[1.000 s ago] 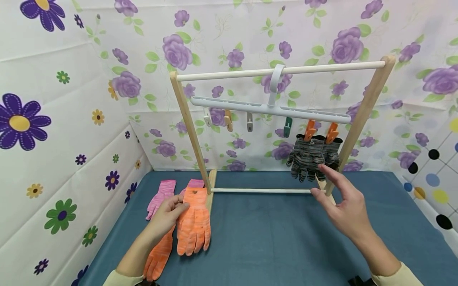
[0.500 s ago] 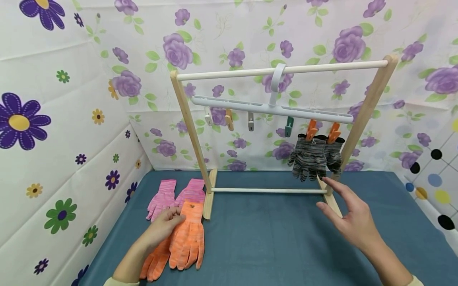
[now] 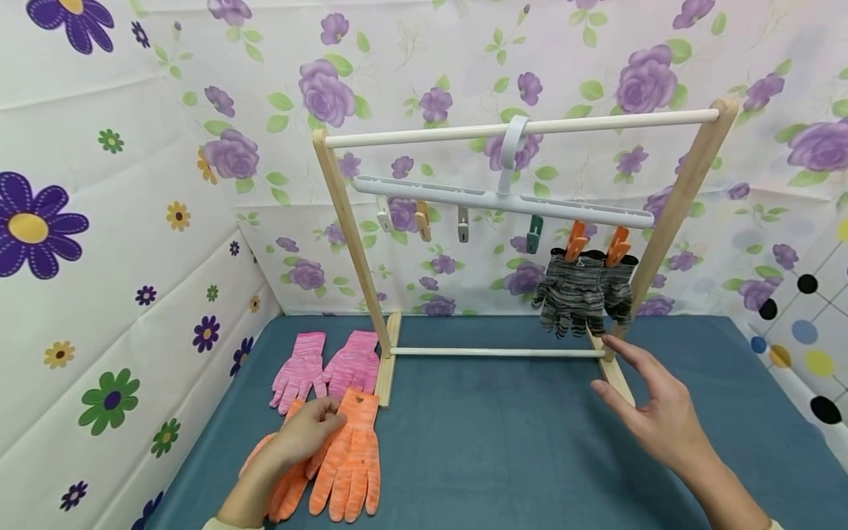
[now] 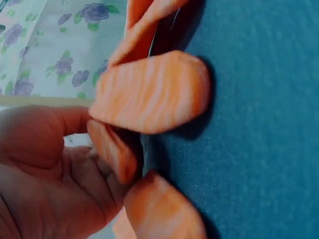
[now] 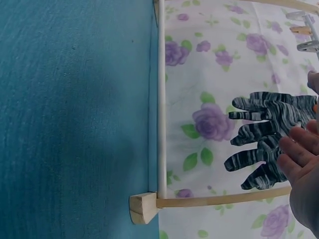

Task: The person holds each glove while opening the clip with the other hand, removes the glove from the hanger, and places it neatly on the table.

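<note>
My left hand [image 3: 310,430] pinches an orange knit glove [image 3: 351,460] near its cuff, at the left of the table. A second orange glove [image 3: 289,492] lies partly hidden under that hand and wrist. In the left wrist view the thumb meets the orange fabric [image 4: 149,94] and the other fingers curl behind it. My right hand [image 3: 662,412] hovers with fingers spread just below a pair of grey-black knit gloves [image 3: 575,291], holding nothing. Two orange clothespins [image 3: 576,241] clip those gloves to a pale hanger [image 3: 450,197].
The hanger hooks over the top rail [image 3: 424,138] of a wooden rack. Further clips, white, tan, grey and green [image 3: 534,234], dangle from it. Two pink gloves [image 3: 353,361] lie by the rack's left foot [image 3: 387,375]. A lower bar [image 3: 490,352] joins the feet. Flowered cloth surrounds the table.
My left hand has drawn the orange glove down and toward me, uncovering more of the pink gloves. The right hand has dropped slightly away from the grey-black gloves.
</note>
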Demonstrator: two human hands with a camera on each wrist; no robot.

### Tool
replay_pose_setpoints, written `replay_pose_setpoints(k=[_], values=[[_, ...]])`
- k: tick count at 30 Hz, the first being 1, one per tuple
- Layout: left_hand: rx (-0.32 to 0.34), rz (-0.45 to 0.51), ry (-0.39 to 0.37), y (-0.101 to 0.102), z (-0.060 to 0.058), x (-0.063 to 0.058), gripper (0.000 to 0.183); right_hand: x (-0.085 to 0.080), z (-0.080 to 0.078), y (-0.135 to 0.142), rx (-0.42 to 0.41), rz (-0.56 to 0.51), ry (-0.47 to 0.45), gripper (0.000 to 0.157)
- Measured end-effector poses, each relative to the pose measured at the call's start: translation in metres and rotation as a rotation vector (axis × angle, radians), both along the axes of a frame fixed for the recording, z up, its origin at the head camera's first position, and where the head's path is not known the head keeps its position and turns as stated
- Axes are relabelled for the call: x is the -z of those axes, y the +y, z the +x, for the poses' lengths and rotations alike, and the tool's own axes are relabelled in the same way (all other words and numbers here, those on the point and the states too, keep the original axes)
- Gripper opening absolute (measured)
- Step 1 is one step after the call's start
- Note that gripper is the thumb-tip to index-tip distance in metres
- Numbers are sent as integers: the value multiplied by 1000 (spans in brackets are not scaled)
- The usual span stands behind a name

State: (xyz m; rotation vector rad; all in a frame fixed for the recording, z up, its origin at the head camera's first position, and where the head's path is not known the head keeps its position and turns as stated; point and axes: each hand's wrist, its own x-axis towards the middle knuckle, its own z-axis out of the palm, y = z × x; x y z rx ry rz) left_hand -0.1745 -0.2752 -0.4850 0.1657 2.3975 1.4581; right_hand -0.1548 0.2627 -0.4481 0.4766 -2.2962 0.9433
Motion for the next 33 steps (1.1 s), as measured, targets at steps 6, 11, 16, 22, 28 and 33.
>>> replay_pose_setpoints(k=[6,11,16,22,28,33], values=[[-78,-272,102,9,4,0,18,1,1,-1,11,0,-3,77],[-123,-437,170,18,7,-1,27,1,1,-1,18,2,-9,77],[-150,-522,193,24,9,-2,32,1,1,-1,20,6,-10,77],[-164,-582,174,27,10,-5,25,1,0,2,17,9,8,78],[-211,-663,185,29,8,-10,25,-1,0,5,19,7,15,80],[-257,-678,197,33,5,-16,36,-3,0,8,10,1,21,81]])
